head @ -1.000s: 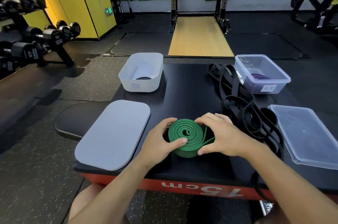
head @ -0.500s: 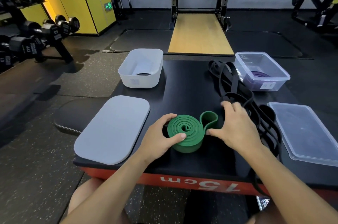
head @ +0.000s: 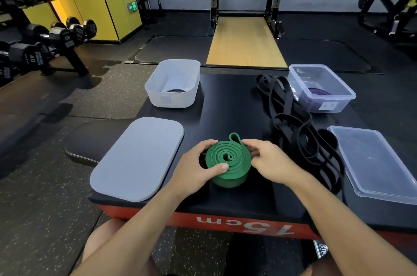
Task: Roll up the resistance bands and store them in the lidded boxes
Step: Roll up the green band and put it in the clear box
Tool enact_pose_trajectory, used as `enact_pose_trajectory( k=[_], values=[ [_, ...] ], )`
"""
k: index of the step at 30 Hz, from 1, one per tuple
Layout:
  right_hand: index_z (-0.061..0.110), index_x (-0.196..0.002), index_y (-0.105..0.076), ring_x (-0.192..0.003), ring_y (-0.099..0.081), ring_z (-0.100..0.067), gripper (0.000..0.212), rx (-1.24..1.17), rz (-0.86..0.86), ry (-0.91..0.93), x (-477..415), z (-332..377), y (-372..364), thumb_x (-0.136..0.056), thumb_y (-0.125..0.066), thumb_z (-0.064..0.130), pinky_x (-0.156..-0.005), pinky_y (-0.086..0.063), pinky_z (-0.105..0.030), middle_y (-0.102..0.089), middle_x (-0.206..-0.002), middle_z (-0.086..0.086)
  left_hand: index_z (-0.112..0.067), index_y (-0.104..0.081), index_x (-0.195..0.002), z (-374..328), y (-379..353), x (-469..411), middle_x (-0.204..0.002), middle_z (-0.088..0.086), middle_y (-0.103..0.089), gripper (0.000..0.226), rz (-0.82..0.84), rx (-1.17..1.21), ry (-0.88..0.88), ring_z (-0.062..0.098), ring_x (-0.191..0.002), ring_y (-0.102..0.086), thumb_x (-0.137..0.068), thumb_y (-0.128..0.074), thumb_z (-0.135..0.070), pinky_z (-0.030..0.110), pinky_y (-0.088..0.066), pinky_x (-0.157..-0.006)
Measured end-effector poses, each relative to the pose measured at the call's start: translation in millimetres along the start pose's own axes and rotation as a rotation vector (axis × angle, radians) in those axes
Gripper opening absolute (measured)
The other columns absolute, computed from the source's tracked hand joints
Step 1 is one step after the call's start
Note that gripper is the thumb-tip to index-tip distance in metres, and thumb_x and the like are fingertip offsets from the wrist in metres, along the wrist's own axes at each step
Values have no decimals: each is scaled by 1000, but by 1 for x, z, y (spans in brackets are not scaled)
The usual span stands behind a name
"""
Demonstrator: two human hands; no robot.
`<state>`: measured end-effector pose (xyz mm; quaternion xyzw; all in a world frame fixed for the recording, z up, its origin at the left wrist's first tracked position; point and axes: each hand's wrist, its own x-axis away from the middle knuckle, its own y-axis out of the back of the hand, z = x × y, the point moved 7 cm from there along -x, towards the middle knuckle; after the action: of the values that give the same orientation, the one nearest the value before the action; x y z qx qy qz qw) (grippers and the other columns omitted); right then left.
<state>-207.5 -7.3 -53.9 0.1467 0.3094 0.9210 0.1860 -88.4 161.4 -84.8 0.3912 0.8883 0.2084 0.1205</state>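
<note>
Judged left to right, the job looks roughly half done. The grey lid (head: 137, 158) lies off its box at the table's (head: 232, 106) near-left corner. The white box (head: 171, 100) at the far-left edge holds something dark and ring-shaped on its floor, probably a coiled band, though it is too dim to be sure.

At the near edge in the middle, the green band (head: 228, 163) is wound almost fully, with only a short looped tail sticking up at its far side. The left hand (head: 194, 172) has its grip wrapped round the coil's left side, thumb on top. The right hand (head: 273, 163) grasps the right side beside the tail.

Right of that, the black bands (head: 291, 122) lie loose and tangled, not yet rolled. The clear box (head: 352, 95) at the far-right corner already holds a coiled purple band (head: 318, 91). Its clear lid (head: 372, 163) lies off at the near-right edge. So the tail needs tucking, the coil boxing, the black bands rolling, and both lids fitting.

The grey lid is matt, flat and round-cornered. The white box is frosted plastic with soft corners. The green band is flat matt rubber wound in a tight spiral. The black bands are thin and limp. The right-hand box and lid are glossy, transparent and rectangular.
</note>
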Motion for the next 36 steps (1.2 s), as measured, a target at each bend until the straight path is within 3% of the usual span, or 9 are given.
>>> enact_pose_trajectory(
  k=[4,7,11,16,21,26,30,33,36],
  values=[
    [38,-119,-69,-104,-68,0,55,-150,56,-74,4,4,-1,-66,-63,23,-98,-53,-32,-75,-108,19,-42,-57,-137,1,1,-1,-129,-28,-65,73,-5,4,9,-6,-125,-57,-72,-81,-63,37,-47,-113],
    [47,-107,-68,-109,-65,1,36,-184,4,-82,8,8,-4,-73,-61,40,-104,-48,-35,-73,-109,24,-42,-57,-137,2,1,-1,-129,-26,-66,73,-2,13,14,-3,-126,-58,-72,-82,-63,40,-48,-113],
    [37,-113,-67,-106,-63,-7,23,-110,-41,-114,5,15,-10,-97,-50,33,-100,-50,-38,-71,-111,13,-43,-57,-137,2,0,0,-129,-27,-66,72,6,20,13,-3,-126,-58,-72,-82,-62,40,-48,-113],
    [22,-109,-71,-105,-65,-18,27,-66,-47,-104,-5,21,-13,-99,-46,23,-101,-51,-46,-72,-111,2,-43,-57,-137,3,-1,-1,-129,-27,-66,72,-2,31,6,-3,-125,-59,-72,-83,-62,40,-49,-112],
    [50,-95,-67,-110,-59,-8,35,-150,-15,-71,-5,18,-16,-99,-51,19,-101,-47,-36,-61,-118,7,-44,-56,-136,6,-4,-7,-129,-23,-67,72,53,61,29,1,-124,-62,-72,-86,-59,41,-50,-111],
    [47,-112,-64,-119,-55,-6,30,-154,-85,-72,-3,11,-21,-97,-52,25,-102,-45,-35,-64,-118,18,-37,-32,-161,2,-7,-15,-155,-23,-46,101,195,22,53,-2,-142,-44,-77,-87,-54,33,-37,-121],
    [54,-116,-63,-113,-60,-7,38,-156,-74,-102,-6,6,-23,-82,-48,45,-101,-49,-42,-65,-120,8,-35,-18,-166,-4,-10,-22,-160,-27,-34,103,311,-97,10,-1,-148,-25,-86,-82,-48,29,-24,-122],
    [56,-108,-62,-111,-54,-5,35,-186,-65,-104,-11,11,-23,-93,-51,27,-92,-44,-32,-59,-118,9,-38,-15,-165,-8,-12,-25,-154,-32,-33,100,379,-138,-9,0,-147,-17,-89,-80,-46,28,-21,-119],
    [41,-124,-64,-116,-50,-4,39,-186,-60,-80,-16,10,-26,-96,-48,18,-86,-39,-26,-58,-116,15,-45,-24,-160,-6,-12,-25,-140,-20,-38,92,364,-128,24,0,-142,-23,-88,-81,-45,27,-27,-116]
  ],
)
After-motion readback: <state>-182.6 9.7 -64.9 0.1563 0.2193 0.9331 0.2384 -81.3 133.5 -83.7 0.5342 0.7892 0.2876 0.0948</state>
